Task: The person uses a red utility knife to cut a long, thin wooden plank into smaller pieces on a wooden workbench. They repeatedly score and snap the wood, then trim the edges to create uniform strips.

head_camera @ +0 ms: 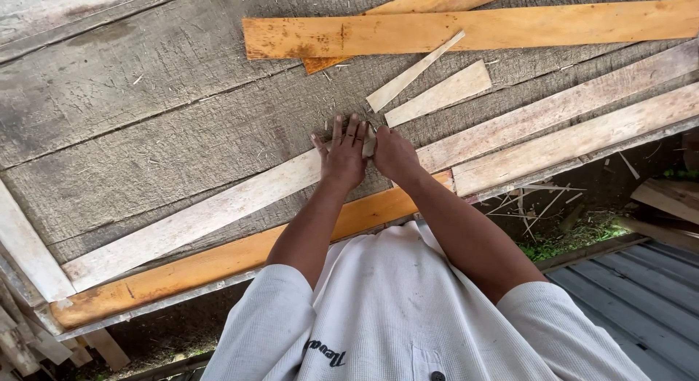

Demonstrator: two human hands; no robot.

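Observation:
My left hand (342,157) lies flat with fingers spread on a long pale wooden strip (204,217) that runs diagonally across a grey weathered board surface (145,112). Right beside it, my right hand (395,155) is curled shut; a small pale piece of wood (370,143) shows between the two hands, apparently in its grip. The hands touch each other over the strip. What lies under the right palm is hidden.
An orange plank (218,261) runs along the near edge below the strip. Another orange plank (466,28) lies at the top, with two short pale offcuts (437,93) below it. Pale slats (582,133) extend right. Ground with scraps and grass (575,232) and corrugated sheet (641,294) lie beyond the edge.

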